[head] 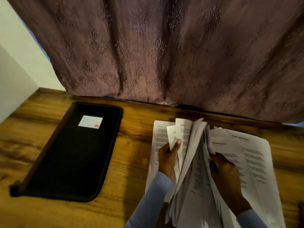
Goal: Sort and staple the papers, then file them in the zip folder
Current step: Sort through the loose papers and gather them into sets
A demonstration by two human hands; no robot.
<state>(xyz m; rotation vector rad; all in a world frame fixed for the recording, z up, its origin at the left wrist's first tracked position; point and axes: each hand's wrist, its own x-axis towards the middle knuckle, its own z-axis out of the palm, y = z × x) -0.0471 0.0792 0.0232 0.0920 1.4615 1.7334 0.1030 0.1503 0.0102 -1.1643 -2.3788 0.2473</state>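
Observation:
A thick bundle of printed white papers (pixel 194 162) is lifted and fanned above the right side of the wooden desk (pixel 131 162). My left hand (pixel 169 155) pinches a few sheets at the bundle's left, thumb on top. My right hand (pixel 225 171) grips the sheets on the bundle's right. More printed sheets (pixel 253 155) lie flat under and right of my hands. A black zip folder (pixel 74 153) with a white label (pixel 90 122) lies closed on the left of the desk. No stapler is in view.
A mauve patterned curtain (pixel 164 55) hangs along the desk's far edge. A white wall (pixel 14 66) stands at the left. Bare wood shows between the folder and the papers. A small dark object (pixel 301 209) is cut off at the right edge.

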